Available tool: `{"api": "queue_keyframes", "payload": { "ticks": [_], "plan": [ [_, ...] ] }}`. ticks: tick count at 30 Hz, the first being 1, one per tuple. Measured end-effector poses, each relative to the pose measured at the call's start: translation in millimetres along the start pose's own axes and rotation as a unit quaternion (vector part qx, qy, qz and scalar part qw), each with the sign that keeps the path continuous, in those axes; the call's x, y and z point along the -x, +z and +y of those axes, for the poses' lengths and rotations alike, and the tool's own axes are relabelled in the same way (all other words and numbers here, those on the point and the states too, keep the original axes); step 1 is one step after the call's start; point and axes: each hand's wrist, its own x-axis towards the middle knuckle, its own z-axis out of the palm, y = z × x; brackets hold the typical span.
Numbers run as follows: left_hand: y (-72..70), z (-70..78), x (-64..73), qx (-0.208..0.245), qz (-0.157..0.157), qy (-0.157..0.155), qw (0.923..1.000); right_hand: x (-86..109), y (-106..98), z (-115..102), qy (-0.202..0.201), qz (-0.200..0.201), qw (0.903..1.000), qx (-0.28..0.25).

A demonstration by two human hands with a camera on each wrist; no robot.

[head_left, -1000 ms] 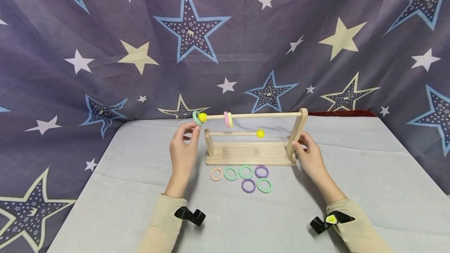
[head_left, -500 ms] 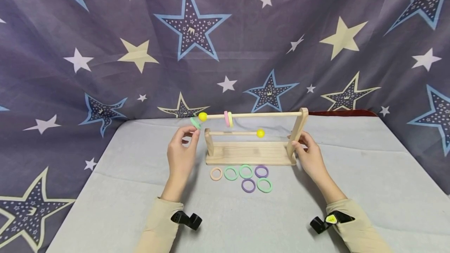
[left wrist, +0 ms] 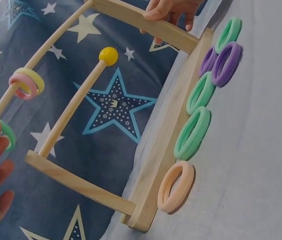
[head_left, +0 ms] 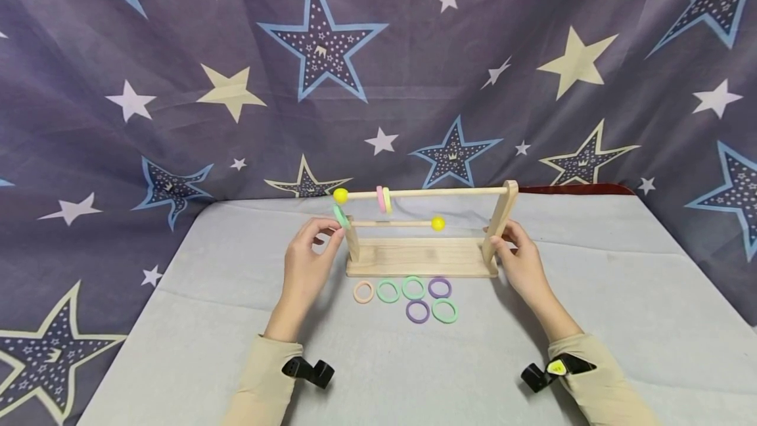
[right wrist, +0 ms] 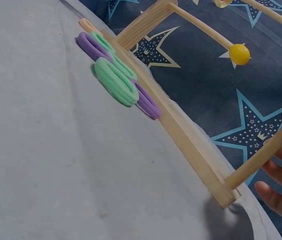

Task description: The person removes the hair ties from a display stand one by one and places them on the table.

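My left hand [head_left: 309, 256] pinches a green ring [head_left: 341, 216] between thumb and fingers, just below the yellow ball [head_left: 340, 196] on the left tip of the upper rod [head_left: 449, 192]. In the left wrist view that green ring [left wrist: 6, 134] overlaps the rod's near end; whether it encircles the rod cannot be told. A pink ring [head_left: 381, 200] and a yellow ring [head_left: 387, 200] hang together on the upper rod. At the wooden stand's [head_left: 422, 258] right side, my right hand [head_left: 522, 261] grips the tall post [head_left: 503, 222].
In front of the stand lie several loose rings: an orange one [head_left: 363, 292], purple ones [head_left: 418, 311] and green ones [head_left: 445, 311]. A lower rod tipped with a yellow ball [head_left: 437, 223] points right from the short post. A starry cloth [head_left: 408, 84] hangs behind the grey-covered table [head_left: 236, 281].
The green ring in my left hand was at the upper rod's ball end, shifted left of it, then came lower and right, beneath the ball. My right hand stays on the post.
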Motion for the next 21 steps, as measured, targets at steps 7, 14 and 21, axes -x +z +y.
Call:
{"api": "queue_keyframes", "payload": {
  "ticks": [7, 14, 21],
  "plan": [
    [-2.4, -1.0, -0.6, 0.003, -0.027, 0.021, 0.9994, 2.6, -1, -10, -0.005, -0.002, 1.0, 0.007],
    [-4.2, -0.7, -1.1, 0.008, -0.053, 0.037, 0.9979, -3.8, 3, 23, 0.012, 0.001, 0.9999, 0.011],
    [-2.8, -1.0, 2.7, 0.014, -0.085, 0.042, 0.9954, -4.3, 3, 27, 0.004, 0.003, 1.0, 0.005]
  ]
}}
